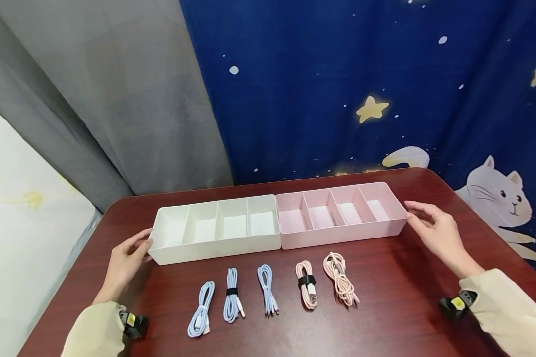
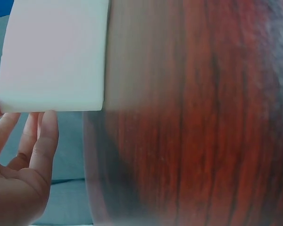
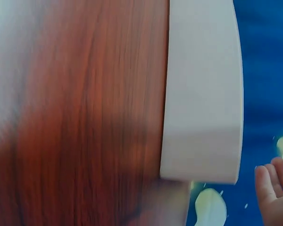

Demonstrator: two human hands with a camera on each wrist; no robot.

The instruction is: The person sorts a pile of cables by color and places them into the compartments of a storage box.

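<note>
A white four-section organizer box (image 1: 219, 251) and a matching pink one (image 1: 344, 237) stand end to end across the table. My left hand (image 1: 124, 262) is at the white box's left end, its fingertips against the end wall, as the left wrist view also shows. At the pink box's outer right corner is my right hand (image 1: 442, 239), fingers extended and loosely bent; in the right wrist view the fingertips (image 3: 262, 176) look slightly apart from the box. In front of the boxes lie three bundled blue cables (image 1: 201, 310) and two bundled pink cables (image 1: 339, 277).
The dark red wooden table (image 1: 384, 317) has rounded back corners. Behind it hang a grey curtain (image 1: 129, 99) and a blue curtain (image 1: 303, 89) with stars and a cat. Each wrist wears a small black camera (image 1: 136, 326).
</note>
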